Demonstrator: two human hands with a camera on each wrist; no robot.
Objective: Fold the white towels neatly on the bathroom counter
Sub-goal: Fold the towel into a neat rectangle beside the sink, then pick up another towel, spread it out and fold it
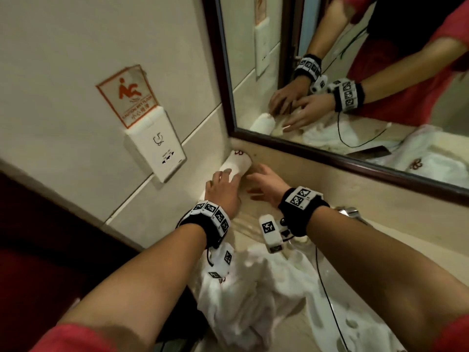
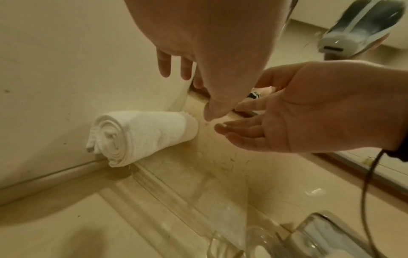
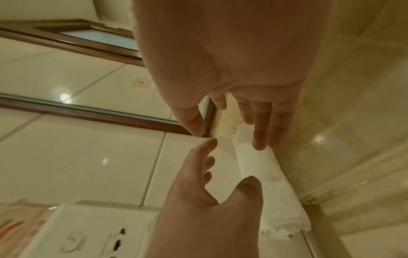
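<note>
A rolled white towel (image 1: 237, 163) lies in the far corner of the beige counter (image 1: 317, 196), tight against the wall. In the left wrist view its spiral end (image 2: 110, 139) faces the camera. My left hand (image 1: 228, 177) hovers over the roll's near end with fingers straight and spread, holding nothing. My right hand (image 1: 256, 182) is just to the right of the roll, palm open toward it. In the right wrist view its fingertips (image 3: 260, 143) reach the roll (image 3: 264, 174); contact is unclear. A loose heap of white towels (image 1: 253, 288) lies under my forearms.
A framed mirror (image 1: 355, 72) runs along the back of the counter. A white socket plate (image 1: 157, 148) and a wet-floor sign (image 1: 127, 95) are on the left wall. A chrome tap (image 1: 350, 212) stands at the right. Glass tumblers (image 2: 232, 244) stand near the basin.
</note>
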